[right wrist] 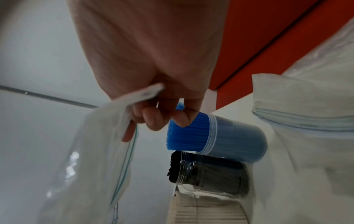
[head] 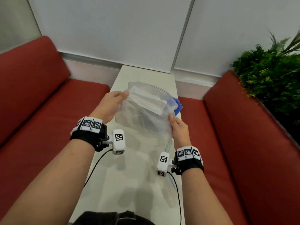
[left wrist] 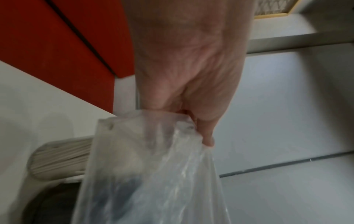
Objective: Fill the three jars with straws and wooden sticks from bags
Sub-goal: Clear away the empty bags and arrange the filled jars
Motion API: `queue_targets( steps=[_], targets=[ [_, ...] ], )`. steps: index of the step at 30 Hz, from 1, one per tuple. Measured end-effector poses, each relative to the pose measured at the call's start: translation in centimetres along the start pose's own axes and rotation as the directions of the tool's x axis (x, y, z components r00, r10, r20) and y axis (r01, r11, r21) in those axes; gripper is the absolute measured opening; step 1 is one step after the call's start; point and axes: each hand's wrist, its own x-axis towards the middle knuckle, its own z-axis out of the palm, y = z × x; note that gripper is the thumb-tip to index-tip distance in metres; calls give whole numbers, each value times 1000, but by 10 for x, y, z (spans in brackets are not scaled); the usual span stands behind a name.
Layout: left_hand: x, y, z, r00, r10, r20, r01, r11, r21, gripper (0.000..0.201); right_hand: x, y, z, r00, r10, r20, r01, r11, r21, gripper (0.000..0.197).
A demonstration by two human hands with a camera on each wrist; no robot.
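The person holds a clear plastic bag (head: pixel 146 114) in the air above the white table (head: pixel 142 184). The left hand (head: pixel 112 104) pinches one top corner of it between thumb and fingers, and the right hand (head: pixel 179 129) pinches the edge with the zip strip on the other side. Under the bag three jars stand together on the table: one with blue straws (right wrist: pixel 216 134), one with black straws (right wrist: pixel 206 174), and one with wooden sticks (right wrist: pixel 208 212). Another bag (right wrist: pixel 306 121) lies beside them.
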Motion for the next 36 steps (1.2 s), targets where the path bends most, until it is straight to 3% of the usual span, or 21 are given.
queue_targets(
  steps=[3, 4, 5, 8, 10, 11, 13, 15, 17, 19, 20, 22, 23, 24, 27, 28, 31, 34, 36],
  targets=[
    [0, 8, 13, 979, 172, -108, -143, 962, 233, 45, 0, 3, -6, 999, 40, -7, -40, 942, -334, 24],
    [0, 13, 16, 958, 263, -116, -206, 909, 362, 43, 0, 1, -9, 999, 46, -17, -49, 902, -428, 19],
    [0, 20, 19, 937, 339, -89, -261, 845, 467, 40, 0, -2, -12, 999, 6, -47, -28, 873, -486, 29],
    [4, 44, 36, 914, 364, 179, -389, 661, 641, 42, 0, -28, -9, 975, -222, -5, 197, 876, -440, 72],
    [3, 57, 58, 878, 270, 396, -473, 615, 631, 43, 1, -45, 13, 967, -172, 186, 234, 887, -397, 99],
    [1, 62, 69, 852, 231, 470, -497, 641, 585, 42, -1, -50, 27, 952, -96, 289, 205, 904, -375, 105],
    [-2, 72, 85, 820, 207, 533, -480, 757, 444, 42, -9, -46, 48, 929, -2, 371, 121, 947, -297, 94],
    [0, 78, 88, 843, 285, 456, -447, 843, 298, 44, -19, -31, 49, 931, 75, 358, -6, 982, -189, 63],
    [5, 75, 82, 866, 353, 355, -438, 878, 193, 43, -29, -20, 33, 926, 185, 330, -125, 973, -195, 44],
    [8, 65, 75, 868, 218, 447, -343, 913, 221, 43, -35, -16, 7, 908, 281, 310, -188, 936, -296, 40],
    [6, 57, 76, 822, 55, 567, -263, 920, 292, 48, -37, -16, -7, 903, 301, 305, -198, 924, -327, 39],
    [3, 36, 82, 591, -230, 773, -173, 900, 400, 50, -40, -17, -34, 902, 309, 301, -226, 933, -281, 38],
    [2, 25, 88, 509, -279, 814, -142, 906, 399, 44, -39, -18, -47, 905, 310, 290, -243, 939, -243, 39],
    [2, 16, 95, 505, -282, 816, -101, 919, 380, 35, -37, -20, -60, 913, 313, 263, -252, 937, -240, 39],
    [10, -5, 118, 666, -221, 712, -15, 951, 310, 27, -28, -27, -97, 933, 350, 83, -292, 871, -395, 28],
    [15, -13, 127, 693, -219, 687, -12, 949, 315, 28, -25, -25, -110, 928, 371, 21, -330, 850, -410, 26],
    [24, -47, 155, 715, -280, 640, -13, 911, 413, 16, -19, 3, -141, 908, 416, -60, -405, 830, -383, 33],
    [21, -97, 178, 700, -385, 602, -79, 795, 601, 12, -14, 54, -152, 867, 489, -99, -457, 700, -549, 48],
    [12, -135, 188, 766, -419, 487, -62, 706, 705, 44, -10, 92, -155, 845, 470, -254, -502, 537, -678, 83]
  ],
)
